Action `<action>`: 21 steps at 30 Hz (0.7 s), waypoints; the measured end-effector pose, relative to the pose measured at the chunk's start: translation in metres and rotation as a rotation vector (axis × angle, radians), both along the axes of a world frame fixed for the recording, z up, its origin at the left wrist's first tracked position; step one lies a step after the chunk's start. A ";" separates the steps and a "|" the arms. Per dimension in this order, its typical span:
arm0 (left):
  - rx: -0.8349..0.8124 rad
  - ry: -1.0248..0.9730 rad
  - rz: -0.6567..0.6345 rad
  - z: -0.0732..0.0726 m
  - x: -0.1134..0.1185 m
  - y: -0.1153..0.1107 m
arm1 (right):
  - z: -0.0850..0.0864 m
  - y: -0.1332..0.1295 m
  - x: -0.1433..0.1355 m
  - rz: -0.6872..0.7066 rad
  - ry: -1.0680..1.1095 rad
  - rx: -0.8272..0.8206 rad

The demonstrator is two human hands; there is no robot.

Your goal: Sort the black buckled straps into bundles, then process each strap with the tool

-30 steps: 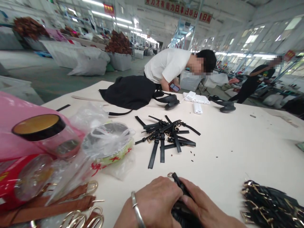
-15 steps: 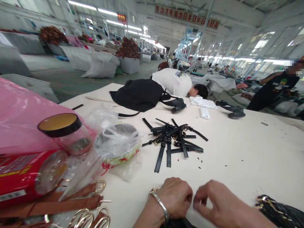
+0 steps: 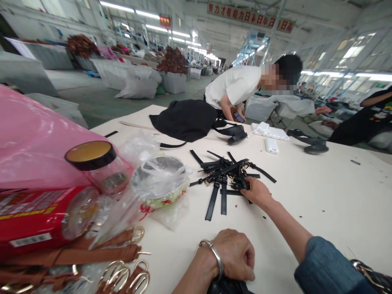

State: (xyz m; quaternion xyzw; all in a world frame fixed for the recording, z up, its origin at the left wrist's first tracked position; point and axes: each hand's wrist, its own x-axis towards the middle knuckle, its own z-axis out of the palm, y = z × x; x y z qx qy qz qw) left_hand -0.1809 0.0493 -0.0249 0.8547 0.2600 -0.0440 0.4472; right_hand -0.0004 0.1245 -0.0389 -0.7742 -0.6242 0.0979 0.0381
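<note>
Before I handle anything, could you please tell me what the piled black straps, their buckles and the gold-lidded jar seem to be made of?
The black straps look like leather or imitation leather, smooth with a low sheen; I can't tell which. Their buckles are probably metal, given the polished gold-coloured glints. The jar looks like clear, glossy plastic or glass, since its wall is see-through.

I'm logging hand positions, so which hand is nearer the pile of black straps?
Right. The right hand touches the black strap pile; the left hand is apart from it, nearer the camera.
</note>
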 end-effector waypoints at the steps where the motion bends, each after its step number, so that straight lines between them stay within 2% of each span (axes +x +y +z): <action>1: 0.001 0.002 -0.001 0.000 0.000 0.000 | 0.001 -0.002 0.003 0.012 0.016 -0.001; 5: -0.026 0.000 0.002 0.001 -0.001 0.001 | 0.011 -0.016 0.011 0.036 0.052 0.026; 7: -0.074 -0.038 -0.003 0.001 -0.001 0.001 | 0.018 -0.029 0.012 0.037 0.159 0.049; 12: -0.174 -0.106 -0.015 0.006 -0.004 0.003 | 0.030 -0.075 0.006 0.020 0.855 -0.019; 15: -0.193 -0.134 -0.067 0.020 -0.014 0.003 | 0.024 -0.107 -0.003 0.029 1.008 -0.063; 18: -0.225 -0.220 -0.123 0.041 -0.029 0.003 | 0.008 -0.136 -0.014 0.047 0.989 -0.099; 21: -0.060 -0.228 -0.053 0.056 -0.039 0.003 | -0.008 -0.158 -0.024 0.098 0.880 -0.112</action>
